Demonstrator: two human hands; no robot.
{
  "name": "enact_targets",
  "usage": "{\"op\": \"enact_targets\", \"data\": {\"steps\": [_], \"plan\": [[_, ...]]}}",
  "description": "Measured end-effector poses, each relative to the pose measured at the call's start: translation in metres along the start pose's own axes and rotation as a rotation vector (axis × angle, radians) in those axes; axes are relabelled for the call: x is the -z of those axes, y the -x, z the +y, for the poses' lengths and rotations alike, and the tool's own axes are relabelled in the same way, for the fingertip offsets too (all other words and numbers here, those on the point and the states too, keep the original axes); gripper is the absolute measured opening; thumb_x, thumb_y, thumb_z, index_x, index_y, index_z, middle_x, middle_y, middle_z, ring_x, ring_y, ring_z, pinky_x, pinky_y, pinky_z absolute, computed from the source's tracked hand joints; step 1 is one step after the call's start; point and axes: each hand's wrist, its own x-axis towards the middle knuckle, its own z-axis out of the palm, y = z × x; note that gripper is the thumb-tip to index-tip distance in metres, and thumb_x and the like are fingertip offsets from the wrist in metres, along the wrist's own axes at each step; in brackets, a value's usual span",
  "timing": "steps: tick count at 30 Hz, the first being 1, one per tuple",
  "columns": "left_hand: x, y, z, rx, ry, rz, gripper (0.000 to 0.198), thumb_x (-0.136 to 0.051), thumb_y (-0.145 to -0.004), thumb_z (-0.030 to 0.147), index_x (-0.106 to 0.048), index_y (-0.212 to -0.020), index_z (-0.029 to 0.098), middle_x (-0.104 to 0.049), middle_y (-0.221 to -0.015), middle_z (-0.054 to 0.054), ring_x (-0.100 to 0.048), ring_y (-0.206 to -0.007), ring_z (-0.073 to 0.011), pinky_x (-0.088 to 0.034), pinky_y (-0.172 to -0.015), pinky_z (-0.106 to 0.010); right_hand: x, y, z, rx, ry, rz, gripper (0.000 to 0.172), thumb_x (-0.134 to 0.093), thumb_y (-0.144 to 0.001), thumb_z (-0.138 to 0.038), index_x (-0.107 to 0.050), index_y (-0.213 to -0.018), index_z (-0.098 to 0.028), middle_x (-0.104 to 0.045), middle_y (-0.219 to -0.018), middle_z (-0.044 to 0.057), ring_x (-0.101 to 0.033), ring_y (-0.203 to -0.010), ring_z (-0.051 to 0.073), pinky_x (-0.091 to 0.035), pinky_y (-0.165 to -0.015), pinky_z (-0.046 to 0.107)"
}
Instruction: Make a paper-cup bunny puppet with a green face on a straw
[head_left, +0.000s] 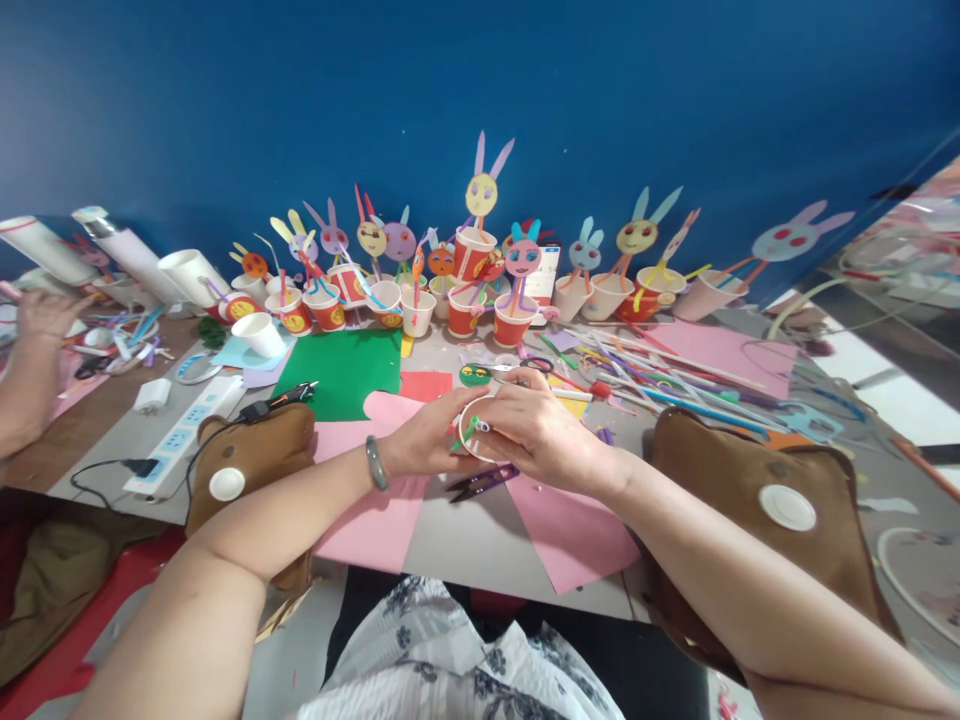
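My left hand [430, 436] is wrapped round the side of a white-rimmed paper cup [491, 447], whose mouth is tipped toward me. Inside the cup a green straw piece [471, 430] shows, with a pale ring-like end beside it. Bent over the cup's right rim, my right hand [541, 425] has its fingers drawn together at the opening; what they pinch is hidden. Just below the cup lie purple-handled thread snips [484, 484]. A green paper disc [474, 375] with yellow eyes rests behind my hands, near scissors [536, 364].
Paper cups topped with paper rabbit heads [481, 195] line the blue wall. Loose coloured straws [660, 375] spread at the right. Pink paper [375, 520], green paper [345, 370], a power strip [184, 435] and brown plush cushions [757, 520] surround me. Another person's hand [49, 315] is far left.
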Motion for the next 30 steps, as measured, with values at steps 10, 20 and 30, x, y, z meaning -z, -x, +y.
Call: {"op": "enact_targets", "data": {"steps": [10,20,30], "plan": [[0.0006,-0.0002,0.001,0.089,0.024,-0.085,0.07,-0.081,-0.073,0.039,-0.045,-0.13,0.02,-0.061,-0.124,-0.014,-0.063,-0.11,-0.0287,-0.053,-0.092,-0.044,-0.0048,-0.0011,0.0008,0.011,0.004,-0.033,0.022,-0.05,-0.098,-0.022,-0.067,-0.084,-0.022,-0.07,-0.08,0.002,-0.059,-0.076,0.016,-0.027,-0.104,0.043],[0.0006,0.0016,0.0019,0.18,0.089,-0.123,0.07,-0.082,-0.073,0.031,-0.043,-0.131,0.021,-0.061,-0.121,-0.011,-0.064,-0.105,-0.025,-0.055,-0.087,-0.039,-0.0069,-0.0013,0.005,0.016,-0.013,-0.055,0.025,-0.047,-0.099,-0.021,-0.068,-0.086,-0.022,-0.07,-0.078,0.002,-0.058,-0.073,0.015,-0.03,-0.1,0.042],[-0.0017,0.0009,0.0009,0.152,0.093,-0.075,0.074,-0.082,-0.072,0.034,-0.041,-0.132,0.021,-0.059,-0.122,-0.01,-0.064,-0.105,-0.0242,-0.054,-0.088,-0.039,-0.0038,-0.0012,0.0,0.016,0.004,-0.043,0.023,-0.048,-0.098,-0.019,-0.067,-0.085,-0.02,-0.07,-0.081,0.003,-0.059,-0.076,0.016,-0.03,-0.101,0.042]]}}
